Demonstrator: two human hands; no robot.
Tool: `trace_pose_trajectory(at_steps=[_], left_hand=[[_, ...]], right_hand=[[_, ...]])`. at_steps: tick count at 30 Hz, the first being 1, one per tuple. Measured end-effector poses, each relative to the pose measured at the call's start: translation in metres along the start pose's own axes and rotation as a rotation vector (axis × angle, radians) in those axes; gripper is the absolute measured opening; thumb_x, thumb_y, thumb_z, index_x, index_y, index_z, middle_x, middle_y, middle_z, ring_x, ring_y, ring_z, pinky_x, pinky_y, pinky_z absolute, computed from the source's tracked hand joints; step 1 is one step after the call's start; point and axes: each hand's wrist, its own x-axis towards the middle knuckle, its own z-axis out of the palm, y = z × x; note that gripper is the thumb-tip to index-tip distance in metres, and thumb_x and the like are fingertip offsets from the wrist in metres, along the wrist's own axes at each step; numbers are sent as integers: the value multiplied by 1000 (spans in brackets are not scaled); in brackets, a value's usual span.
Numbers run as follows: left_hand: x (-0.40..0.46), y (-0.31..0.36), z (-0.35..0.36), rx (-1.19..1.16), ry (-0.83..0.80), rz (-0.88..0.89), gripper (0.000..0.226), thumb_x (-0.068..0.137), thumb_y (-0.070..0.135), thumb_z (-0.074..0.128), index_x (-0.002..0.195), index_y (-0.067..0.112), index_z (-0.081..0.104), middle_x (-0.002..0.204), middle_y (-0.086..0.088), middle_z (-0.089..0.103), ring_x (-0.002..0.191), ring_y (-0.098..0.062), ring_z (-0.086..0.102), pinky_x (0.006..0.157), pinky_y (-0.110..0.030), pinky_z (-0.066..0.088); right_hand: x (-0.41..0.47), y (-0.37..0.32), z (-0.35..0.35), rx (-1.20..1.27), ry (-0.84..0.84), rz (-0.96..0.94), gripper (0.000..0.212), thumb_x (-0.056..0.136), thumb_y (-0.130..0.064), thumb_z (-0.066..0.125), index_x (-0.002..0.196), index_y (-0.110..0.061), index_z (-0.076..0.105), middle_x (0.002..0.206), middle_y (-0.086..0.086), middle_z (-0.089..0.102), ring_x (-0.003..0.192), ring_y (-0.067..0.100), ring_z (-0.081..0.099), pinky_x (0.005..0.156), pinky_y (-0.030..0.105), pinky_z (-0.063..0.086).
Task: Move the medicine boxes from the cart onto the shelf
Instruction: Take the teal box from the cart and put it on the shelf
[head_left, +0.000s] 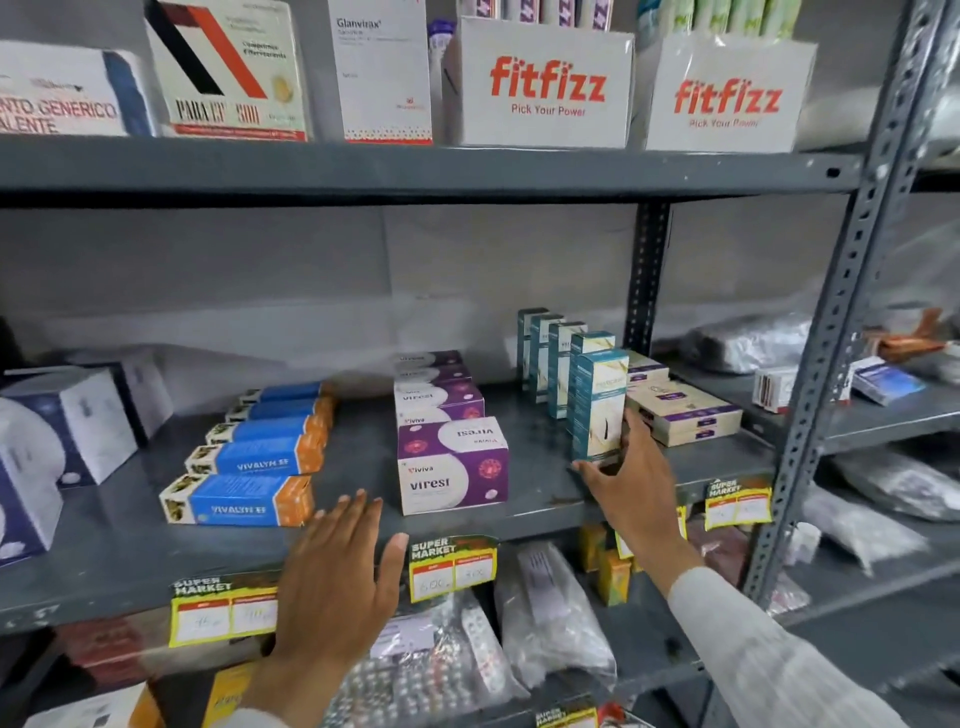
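Note:
On the grey middle shelf (545, 499) a tall teal and cream medicine box (597, 402) stands upright at the front of a row of like boxes (550, 353). My right hand (631, 478) grips its lower end, thumb under the base, fingers on its right side. My left hand (337, 577) hovers flat at the shelf's front edge with fingers spread and nothing in it. Purple and white Virest boxes (452, 465) stand in a row between my hands. Blue and orange Vivalyn boxes (244, 499) lie in a row to the left. No cart is in view.
Cream flat boxes (683, 413) lie stacked right of the teal row. White and navy boxes (78, 421) stand at far left. Fitfizz cartons (545, 85) fill the shelf above. Yellow price tags (452, 569) hang on the shelf edge. Bagged blister packs (441, 660) lie below. A steel upright (836, 332) stands at right.

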Motion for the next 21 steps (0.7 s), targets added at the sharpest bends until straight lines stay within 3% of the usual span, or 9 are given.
trace_pose_trajectory(at_steps=[3, 6, 8, 13, 21], left_hand=[[1, 2, -5, 10, -17, 5, 72, 102, 59, 25, 143, 9, 57, 149, -11, 58, 140, -25, 53, 120, -45, 39], [1, 4, -7, 7, -20, 3, 75, 101, 59, 22, 143, 8, 58, 150, -12, 57, 141, -26, 52, 120, -45, 37], [0, 4, -7, 5, -18, 0, 75, 100, 59, 21, 142, 8, 59, 149, -12, 58, 140, -27, 53, 121, -45, 36], [-1, 5, -7, 2, -23, -11, 76, 100, 60, 21, 143, 10, 58, 150, -11, 57, 141, -26, 52, 121, -44, 34], [0, 6, -8, -2, -26, -23, 73, 101, 60, 24, 144, 11, 57, 151, -10, 56, 143, -25, 50, 122, -44, 33]], right_hand=[[1, 4, 1, -68, 20, 4, 83, 74, -48, 84, 141, -26, 40, 137, 2, 62, 126, 30, 56, 104, 44, 47], [10, 6, 1, -124, 0, 15, 52, 78, -48, 80, 114, -23, 53, 117, 3, 70, 109, 29, 64, 83, 37, 51], [17, 9, -1, -132, 15, 34, 44, 80, -47, 80, 105, -25, 51, 113, 2, 71, 104, 27, 65, 76, 32, 46], [24, 15, -4, -164, 31, 53, 48, 81, -46, 79, 113, -20, 54, 119, 5, 70, 109, 28, 64, 85, 39, 54], [19, 15, -3, -166, 31, 69, 50, 80, -46, 79, 116, -21, 54, 123, 4, 67, 115, 27, 59, 89, 37, 52]])
